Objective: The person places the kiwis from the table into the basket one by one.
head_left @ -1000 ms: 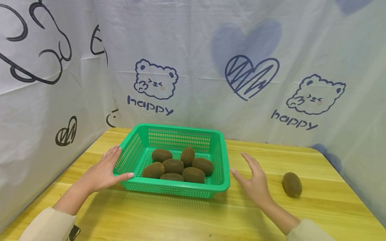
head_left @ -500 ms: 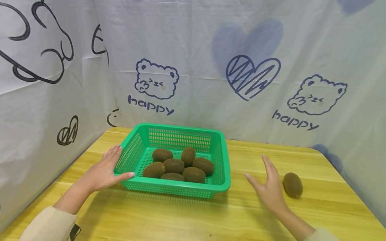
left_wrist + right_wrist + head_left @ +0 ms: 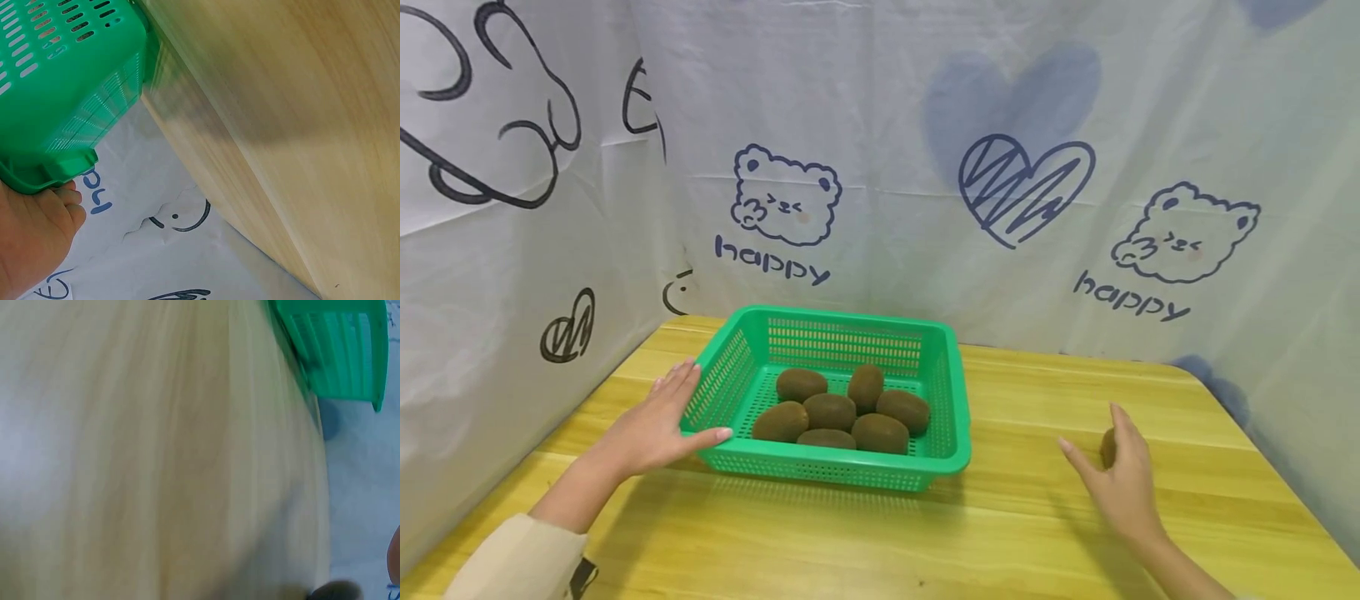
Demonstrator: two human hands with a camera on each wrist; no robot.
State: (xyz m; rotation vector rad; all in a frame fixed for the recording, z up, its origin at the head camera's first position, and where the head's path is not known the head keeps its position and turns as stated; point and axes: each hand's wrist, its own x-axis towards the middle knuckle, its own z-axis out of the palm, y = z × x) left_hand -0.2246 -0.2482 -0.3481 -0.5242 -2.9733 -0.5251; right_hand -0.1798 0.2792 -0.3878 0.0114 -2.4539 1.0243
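Observation:
A green plastic basket (image 3: 955, 392) with slotted walls stands on the table. Inside it lie several brown kiwis (image 3: 830, 412). My left hand (image 3: 643, 429) holds the basket's near left corner, thumb over the rim and fingers along the outer left side; the left wrist view shows its fingers bent against the rim. To the right of the basket, my right hand (image 3: 1123, 487) is spread, thumb and forefinger apart, with nothing held. Just behind that hand is a single kiwi (image 3: 1107, 450), mostly hidden by the fingers. I cannot tell whether they touch.
The wooden table (image 3: 1000, 542) has pale yellow grain. White cloth (image 3: 895, 275) with bear and heart drawings hangs behind and at the left. A small dark object (image 3: 582, 577) shows beside the left sleeve.
My right hand has moved rightward from beside the basket to the lone kiwi, now covering most of it. The left hand and the basket have stayed where they were.

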